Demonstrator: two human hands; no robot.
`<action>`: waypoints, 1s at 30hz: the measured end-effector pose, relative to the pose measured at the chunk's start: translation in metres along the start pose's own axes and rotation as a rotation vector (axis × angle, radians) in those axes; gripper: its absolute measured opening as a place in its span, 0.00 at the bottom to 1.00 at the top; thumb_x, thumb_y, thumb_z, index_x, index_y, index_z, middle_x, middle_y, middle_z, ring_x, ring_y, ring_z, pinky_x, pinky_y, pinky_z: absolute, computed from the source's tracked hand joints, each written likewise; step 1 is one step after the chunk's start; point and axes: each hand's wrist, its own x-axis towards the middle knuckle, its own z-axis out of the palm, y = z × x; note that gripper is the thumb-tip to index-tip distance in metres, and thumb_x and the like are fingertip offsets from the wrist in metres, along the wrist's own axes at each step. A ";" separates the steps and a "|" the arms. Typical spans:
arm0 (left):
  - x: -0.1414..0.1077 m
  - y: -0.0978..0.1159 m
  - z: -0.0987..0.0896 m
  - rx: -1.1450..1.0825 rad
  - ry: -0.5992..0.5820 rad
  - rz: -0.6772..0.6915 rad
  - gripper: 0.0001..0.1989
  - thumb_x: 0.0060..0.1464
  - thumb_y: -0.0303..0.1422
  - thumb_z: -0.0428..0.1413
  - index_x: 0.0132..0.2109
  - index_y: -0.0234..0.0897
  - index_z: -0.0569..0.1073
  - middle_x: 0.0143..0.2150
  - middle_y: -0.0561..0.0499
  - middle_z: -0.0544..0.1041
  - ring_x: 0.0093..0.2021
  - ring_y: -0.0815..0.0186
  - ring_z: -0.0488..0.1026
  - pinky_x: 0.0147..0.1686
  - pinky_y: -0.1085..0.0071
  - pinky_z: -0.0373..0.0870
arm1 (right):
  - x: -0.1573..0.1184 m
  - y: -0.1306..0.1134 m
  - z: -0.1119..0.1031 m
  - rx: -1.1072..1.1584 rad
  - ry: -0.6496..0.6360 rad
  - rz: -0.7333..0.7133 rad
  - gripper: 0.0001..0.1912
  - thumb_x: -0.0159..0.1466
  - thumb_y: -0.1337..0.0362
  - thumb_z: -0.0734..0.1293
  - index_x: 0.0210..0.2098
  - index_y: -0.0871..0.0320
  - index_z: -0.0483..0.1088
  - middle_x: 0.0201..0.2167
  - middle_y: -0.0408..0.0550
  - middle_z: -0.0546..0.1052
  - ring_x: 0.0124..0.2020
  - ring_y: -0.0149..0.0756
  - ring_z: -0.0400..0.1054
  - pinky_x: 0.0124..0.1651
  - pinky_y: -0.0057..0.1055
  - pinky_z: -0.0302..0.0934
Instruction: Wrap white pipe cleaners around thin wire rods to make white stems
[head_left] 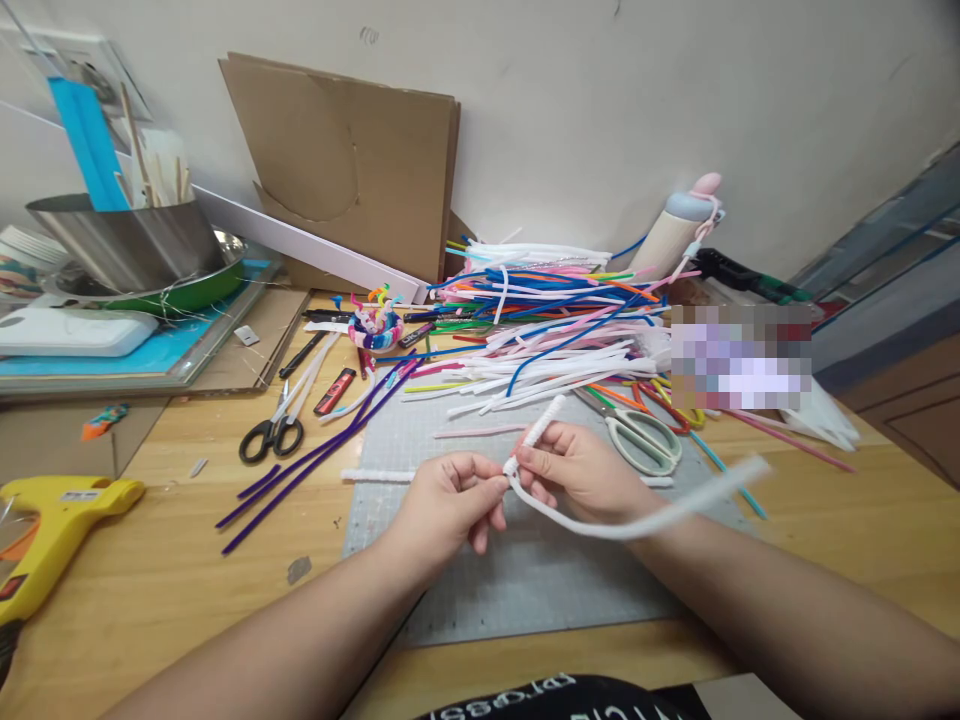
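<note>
My left hand (459, 497) and my right hand (574, 465) meet over the grey cutting mat (517, 590). Between them is a white pipe cleaner (592, 527), its long free end curving out to the right across my right forearm. My left fingertips pinch it near a bend. The right thumb and fingers grip a coiled upper part that points up and away. Another white pipe cleaner (379, 476) lies on the mat, partly hidden behind my left hand. A pale pink pipe cleaner (476, 433) lies just beyond the hands.
Green-handled scissors (643, 440) lie right, black-handled scissors (271, 437) left beside purple pipe cleaners (315, 465). A large pile of coloured pipe cleaners (555, 340) spreads behind. A yellow glue gun (56, 530) is far left; a metal bowl (135, 245), cardboard (337, 160) and bottle (671, 235) stand at the back.
</note>
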 end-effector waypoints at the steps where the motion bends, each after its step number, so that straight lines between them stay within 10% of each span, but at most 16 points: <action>1: 0.001 0.000 0.000 -0.002 0.004 0.000 0.11 0.47 0.38 0.58 0.31 0.33 0.70 0.17 0.56 0.72 0.10 0.78 0.61 0.10 0.82 0.52 | 0.000 0.000 -0.001 -0.028 -0.013 0.014 0.19 0.51 0.52 0.72 0.30 0.61 0.65 0.20 0.40 0.70 0.16 0.24 0.62 0.18 0.21 0.55; 5: 0.003 0.000 -0.001 -0.016 0.023 0.002 0.11 0.47 0.37 0.58 0.32 0.33 0.68 0.17 0.57 0.72 0.10 0.78 0.61 0.10 0.82 0.52 | -0.005 -0.006 -0.005 -0.424 0.072 -0.116 0.20 0.61 0.48 0.61 0.24 0.59 0.62 0.16 0.39 0.65 0.15 0.26 0.58 0.18 0.25 0.52; 9: 0.003 0.000 -0.001 0.019 0.055 -0.007 0.10 0.47 0.36 0.57 0.32 0.33 0.68 0.16 0.57 0.71 0.10 0.78 0.60 0.11 0.82 0.52 | -0.015 -0.018 -0.010 -1.049 0.348 -0.793 0.16 0.64 0.59 0.60 0.22 0.58 0.64 0.21 0.44 0.68 0.26 0.33 0.63 0.31 0.31 0.56; 12: 0.002 0.000 0.000 0.071 0.058 -0.025 0.10 0.47 0.36 0.56 0.32 0.33 0.68 0.16 0.58 0.71 0.10 0.78 0.60 0.11 0.81 0.54 | -0.016 -0.022 -0.010 -1.363 0.173 -1.069 0.07 0.63 0.67 0.61 0.36 0.57 0.70 0.39 0.49 0.75 0.44 0.40 0.65 0.49 0.40 0.51; 19: 0.005 -0.003 -0.002 0.052 -0.042 -0.066 0.08 0.47 0.35 0.56 0.30 0.33 0.68 0.17 0.57 0.72 0.11 0.78 0.61 0.12 0.81 0.52 | -0.004 -0.017 -0.017 -1.474 -0.273 -0.910 0.09 0.65 0.70 0.59 0.41 0.59 0.69 0.35 0.47 0.76 0.39 0.33 0.66 0.49 0.36 0.49; 30: 0.005 -0.002 0.000 0.211 -0.032 -0.067 0.10 0.43 0.34 0.56 0.32 0.35 0.64 0.16 0.58 0.70 0.13 0.74 0.63 0.15 0.79 0.57 | 0.000 -0.012 -0.023 -1.438 -0.295 -0.917 0.08 0.64 0.69 0.59 0.35 0.60 0.70 0.29 0.48 0.73 0.32 0.35 0.63 0.37 0.31 0.52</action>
